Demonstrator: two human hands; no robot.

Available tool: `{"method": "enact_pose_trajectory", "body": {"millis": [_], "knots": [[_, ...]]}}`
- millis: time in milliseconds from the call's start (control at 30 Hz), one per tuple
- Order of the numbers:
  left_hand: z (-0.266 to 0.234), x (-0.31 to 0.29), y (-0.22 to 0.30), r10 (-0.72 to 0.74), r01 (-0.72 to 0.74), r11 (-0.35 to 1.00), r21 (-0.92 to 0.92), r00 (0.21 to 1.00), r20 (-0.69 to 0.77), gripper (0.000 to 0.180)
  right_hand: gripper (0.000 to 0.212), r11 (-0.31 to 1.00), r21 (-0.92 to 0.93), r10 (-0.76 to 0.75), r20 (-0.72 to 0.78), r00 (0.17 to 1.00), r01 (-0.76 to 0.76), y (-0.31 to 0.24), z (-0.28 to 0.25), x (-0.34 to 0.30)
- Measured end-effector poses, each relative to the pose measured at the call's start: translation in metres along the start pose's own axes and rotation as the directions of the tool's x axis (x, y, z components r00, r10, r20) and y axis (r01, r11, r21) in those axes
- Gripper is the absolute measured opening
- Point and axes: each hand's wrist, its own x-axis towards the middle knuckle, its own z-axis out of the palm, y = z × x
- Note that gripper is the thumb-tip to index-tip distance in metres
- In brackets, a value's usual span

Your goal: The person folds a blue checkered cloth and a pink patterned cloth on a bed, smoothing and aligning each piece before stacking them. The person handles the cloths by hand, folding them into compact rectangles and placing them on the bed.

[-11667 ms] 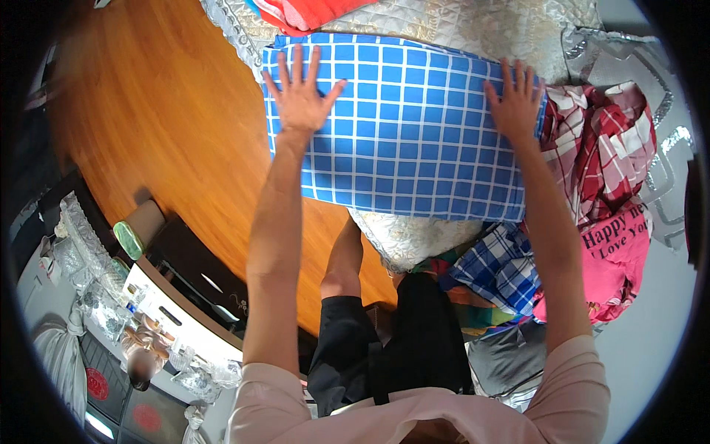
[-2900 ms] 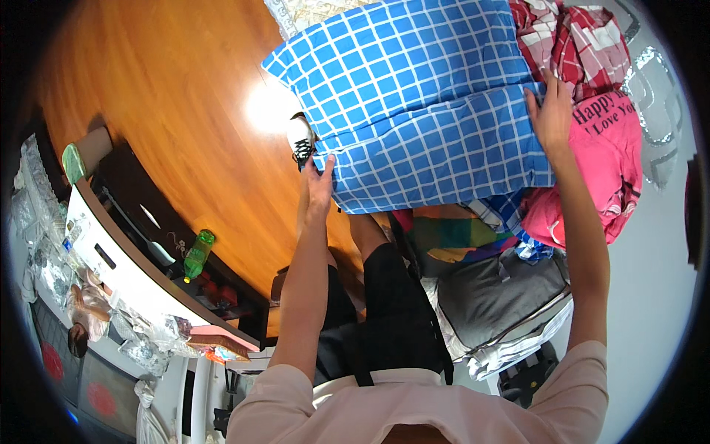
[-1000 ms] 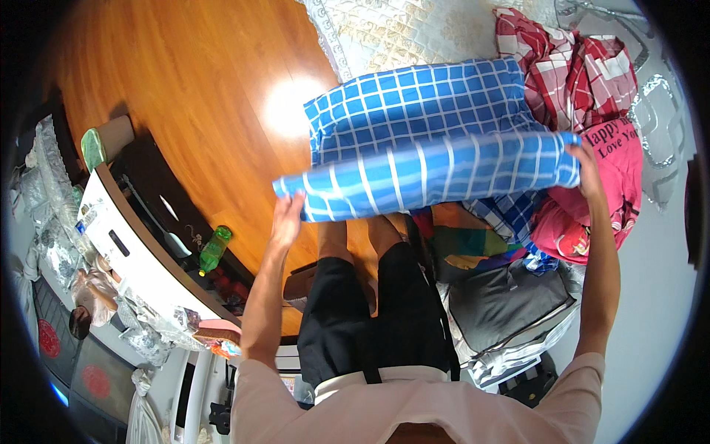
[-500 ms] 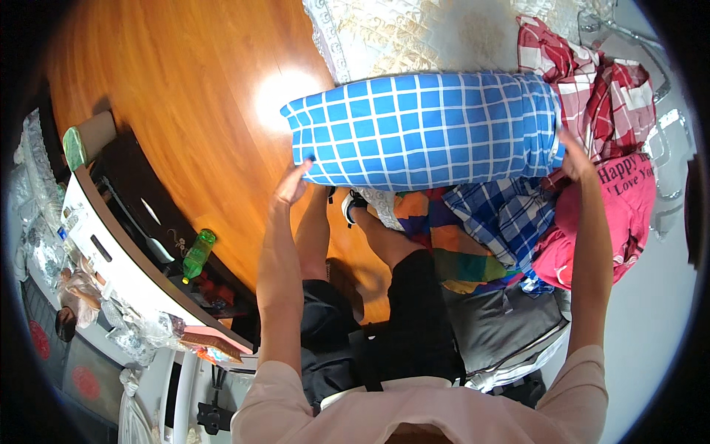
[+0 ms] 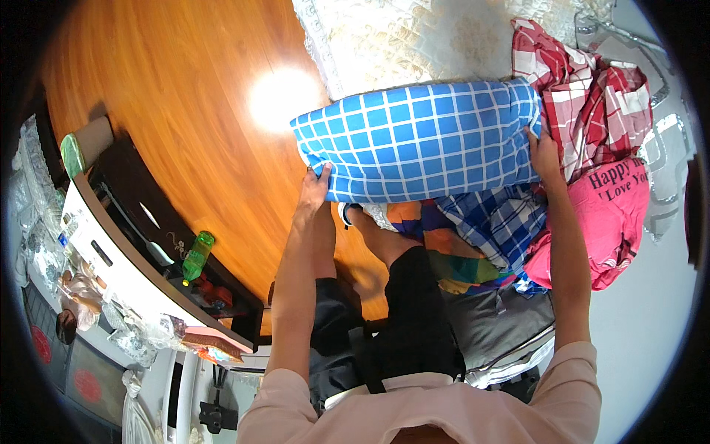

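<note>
A plump pillow (image 5: 421, 144) in a blue cover with a white grid lies across in front of me, one end to each side. My left hand (image 5: 315, 186) grips its left end near the lower corner, thumb on top. On the right end, my right hand (image 5: 545, 155) has its fingers closed on the cover's edge. Part of both hands' fingers is hidden under the cloth. Below the pillow's right half lies a blue and white plaid cloth (image 5: 497, 222), beside a multicoloured patchwork cloth (image 5: 451, 259).
Red plaid cloth (image 5: 584, 103) and a pink printed garment (image 5: 599, 222) lie at the right. A cream quilted bedspread (image 5: 414, 37) stretches beyond the pillow. Dark grey cloth (image 5: 488, 318) lies near my leg. At the left, a green bottle (image 5: 197, 257) stands by a white-topped cabinet (image 5: 126, 259) above wooden flooring (image 5: 185, 89).
Both hands have closed on the pillow's ends, which they were only beside before. The right end has been pressed inward, and the pillow sits slightly nearer me.
</note>
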Motion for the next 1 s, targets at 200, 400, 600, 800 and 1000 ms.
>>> {"method": "enact_pose_trajectory", "body": {"millis": [200,400,600,800,1000], "knots": [[-0.029,0.011,-0.014,-0.015,0.06,0.911,-0.408,0.993,0.114,0.054,0.049,0.939,0.225,0.265,0.004,0.964,-0.259,-0.022,-0.017,-0.004],[-0.011,0.032,0.035,-0.059,0.187,0.783,-0.594,0.972,0.228,0.067,0.075,0.963,0.208,0.193,-0.075,0.978,-0.174,-0.043,0.001,0.016],[-0.027,0.016,0.04,-0.032,0.177,0.759,-0.627,0.971,0.235,0.063,0.068,0.874,0.44,0.214,0.031,0.976,-0.206,-0.033,-0.004,0.016],[-0.111,-0.026,0.131,0.291,-0.279,0.862,-0.424,0.956,-0.036,0.046,0.035,0.855,0.517,0.144,-0.315,0.938,0.043,-0.041,-0.007,-0.056],[-0.161,-0.015,0.338,0.533,-0.526,0.846,-0.091,0.825,0.189,0.039,0.038,0.622,0.745,0.648,-0.317,0.693,-0.24,-0.094,0.028,-0.14]]}}
